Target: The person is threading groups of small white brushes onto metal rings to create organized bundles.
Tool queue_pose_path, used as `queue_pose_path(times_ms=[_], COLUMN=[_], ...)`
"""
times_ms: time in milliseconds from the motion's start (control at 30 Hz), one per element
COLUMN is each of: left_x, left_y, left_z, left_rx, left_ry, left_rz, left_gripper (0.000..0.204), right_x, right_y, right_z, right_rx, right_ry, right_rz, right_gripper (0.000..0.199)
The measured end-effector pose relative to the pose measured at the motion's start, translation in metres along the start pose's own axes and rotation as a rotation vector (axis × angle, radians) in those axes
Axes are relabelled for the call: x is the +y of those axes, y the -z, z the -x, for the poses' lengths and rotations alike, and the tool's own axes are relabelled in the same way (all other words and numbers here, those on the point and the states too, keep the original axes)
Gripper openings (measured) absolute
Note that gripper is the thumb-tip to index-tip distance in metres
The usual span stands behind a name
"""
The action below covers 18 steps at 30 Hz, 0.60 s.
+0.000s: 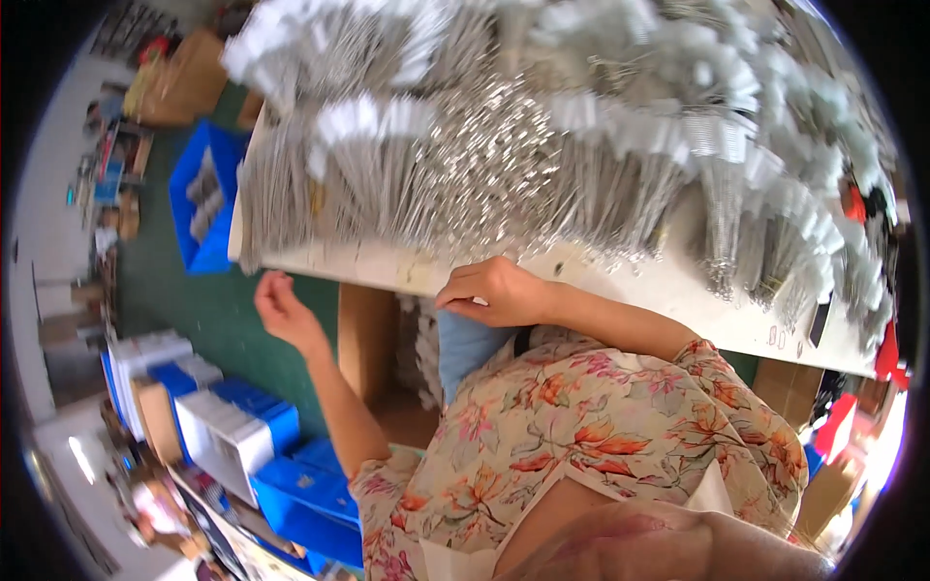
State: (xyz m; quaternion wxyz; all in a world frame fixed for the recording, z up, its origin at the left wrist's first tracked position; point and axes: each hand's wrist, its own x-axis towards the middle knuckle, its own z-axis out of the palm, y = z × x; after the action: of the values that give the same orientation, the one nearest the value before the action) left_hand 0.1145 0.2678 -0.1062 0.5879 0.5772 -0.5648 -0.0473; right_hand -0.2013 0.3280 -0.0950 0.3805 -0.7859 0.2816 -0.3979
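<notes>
My left hand [279, 308] is off the left front corner of the table, over the floor. Its fingers are curled together, and whatever may be in them is too small to make out. At the table's front edge, my right hand [496, 292] has its fingers bent and closed, its back turned up. Any thing inside it is hidden. Beyond it lies a heap of shiny thin metal pieces [499, 160]. Bundles of thin wire stems with white, bristle-like ends [363, 145] lie on both sides of the heap.
More white-ended bundles [630, 48] cover the back and right of the white table [712, 305]. A blue bin [223, 242] stands off its left end. Below are an open cardboard box [356, 334] and several blue-and-white boxes [257, 416] on the green floor [194, 315].
</notes>
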Motion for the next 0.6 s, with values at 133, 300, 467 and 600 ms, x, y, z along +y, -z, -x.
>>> queue_pose_path(times_ms=[133, 300, 467, 600], left_x=[0.107, 0.102, 0.083, 0.081], left_y=[-0.093, -0.223, -0.284, -0.282], left_z=[-0.108, -0.224, -0.236, -0.22], left_rx=[-0.321, -0.564, -0.695, -0.568], left_ry=[-0.185, -0.438, -0.357, -0.415], left_rz=[0.137, -0.355, -1.101, -1.009], left_gripper=[0.019, 0.028, 0.038, 0.027], right_x=[-0.021, -0.04, -0.026, -0.012], right_y=[0.066, 0.177, 0.282, 0.343], right_z=[0.007, 0.03, 0.068, 0.069], right_rx=[0.229, 0.433, 0.586, 0.525], right_ry=[0.037, -0.145, -0.37, -0.766], right_rz=[0.092, 0.52, 0.783, 1.018], right_gripper=[0.011, 0.013, 0.011, 0.023])
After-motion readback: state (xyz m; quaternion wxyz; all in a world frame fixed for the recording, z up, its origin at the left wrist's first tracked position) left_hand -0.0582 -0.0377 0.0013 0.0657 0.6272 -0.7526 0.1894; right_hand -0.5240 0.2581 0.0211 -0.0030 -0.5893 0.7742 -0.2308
